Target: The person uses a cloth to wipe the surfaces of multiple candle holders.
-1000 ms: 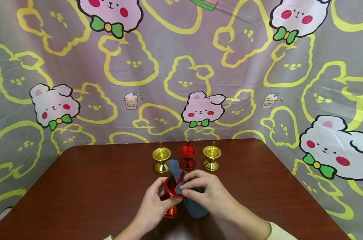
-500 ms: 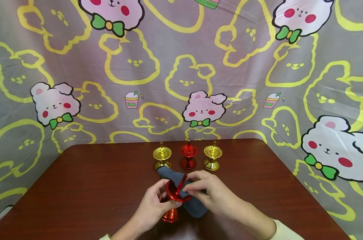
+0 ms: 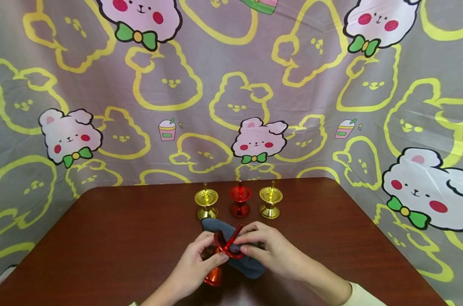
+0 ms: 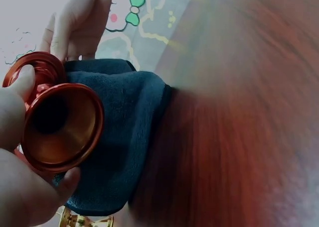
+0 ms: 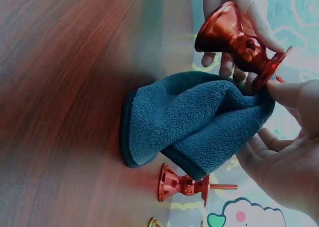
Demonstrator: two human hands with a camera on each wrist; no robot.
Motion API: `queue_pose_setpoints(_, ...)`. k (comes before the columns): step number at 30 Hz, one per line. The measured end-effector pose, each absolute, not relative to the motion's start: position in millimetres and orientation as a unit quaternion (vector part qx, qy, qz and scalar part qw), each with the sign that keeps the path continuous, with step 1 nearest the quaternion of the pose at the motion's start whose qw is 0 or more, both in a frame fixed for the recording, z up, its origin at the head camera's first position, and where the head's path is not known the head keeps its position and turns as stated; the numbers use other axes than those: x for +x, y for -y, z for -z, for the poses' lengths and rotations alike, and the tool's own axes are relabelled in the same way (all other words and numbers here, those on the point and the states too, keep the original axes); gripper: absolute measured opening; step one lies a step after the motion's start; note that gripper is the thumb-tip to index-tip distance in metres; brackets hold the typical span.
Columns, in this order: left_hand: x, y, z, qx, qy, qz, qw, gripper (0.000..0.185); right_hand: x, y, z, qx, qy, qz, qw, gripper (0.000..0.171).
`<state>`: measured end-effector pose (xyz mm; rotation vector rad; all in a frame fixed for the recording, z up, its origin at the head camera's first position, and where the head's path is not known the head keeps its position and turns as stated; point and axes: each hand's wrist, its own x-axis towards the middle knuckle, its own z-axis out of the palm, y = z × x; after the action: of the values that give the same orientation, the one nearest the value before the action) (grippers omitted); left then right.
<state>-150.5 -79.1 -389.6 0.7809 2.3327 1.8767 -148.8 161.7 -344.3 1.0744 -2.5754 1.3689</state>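
The brown table (image 3: 101,238) carries three candlesticks (image 3: 239,200) and a cloth (image 3: 250,265).

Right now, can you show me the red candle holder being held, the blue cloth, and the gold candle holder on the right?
red candle holder (image 5: 234,35) right wrist view, stem
blue cloth (image 5: 189,122) right wrist view, middle fold
gold candle holder (image 3: 270,195) head view, cup

A dark red-brown wooden counter (image 3: 112,238) carries three small candle holders in a row near its far edge. The left gold holder (image 3: 206,204) and the right gold holder (image 3: 270,202) flank a red holder (image 3: 240,200); all three stand upright, near one another but apart, each with a thin spike rising from its cup. Behind and around the counter hangs a grey backdrop cloth (image 3: 231,85) printed with yellow bear outlines, pink-and-white bears wearing green bows, and small drink cups.
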Motion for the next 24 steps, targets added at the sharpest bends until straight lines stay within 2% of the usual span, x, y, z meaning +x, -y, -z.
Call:
queue_pose_setpoints(8,-144.0,77.0,387.2,0.154,-0.749,-0.644,-0.019,0.028,-144.2,-157.9,343.6,0.295,0.840,-0.455,-0.023,0.017)
queue_pose_setpoints(13,-139.0,73.7,384.0,0.160,-0.758,-0.630,-0.047,0.021,-143.5,-156.3,344.5,0.294,0.841,-0.453,-0.009,0.020)
queue_pose_setpoints(18,-134.5,73.1,383.5,0.191,-0.767,-0.612,-0.029,0.029,-142.6,-154.9,347.5,0.315,0.834,-0.452,0.020,0.020)
queue_pose_setpoints(24,-136.2,76.1,385.5,0.196,-0.745,-0.638,-0.001,0.039,-139.7,-154.2,348.3,0.338,0.826,-0.450,0.024,0.019)
